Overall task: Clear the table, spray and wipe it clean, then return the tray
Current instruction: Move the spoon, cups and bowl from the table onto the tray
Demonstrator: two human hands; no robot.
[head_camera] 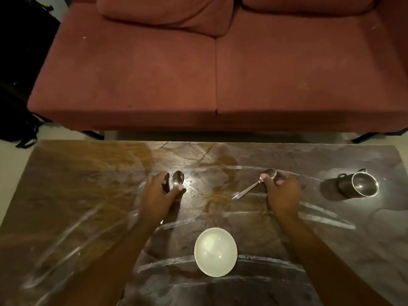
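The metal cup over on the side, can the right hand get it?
Probably yes. The metal cup lies tipped over on the table beside the right hand with nothing between, but that hand is gripping a spoon.

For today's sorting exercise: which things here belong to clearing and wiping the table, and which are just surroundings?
Job: left spoon, right spoon, white bowl, steel cup, table, left hand, right hand.
Surroundings: red sofa, dark bag.

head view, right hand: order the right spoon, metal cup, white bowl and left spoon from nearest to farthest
From the right hand:
1. Right spoon, under its fingers.
2. White bowl, near edge, centre.
3. Metal cup, far right; too close to call with the bowl.
4. Left spoon, at the left hand.
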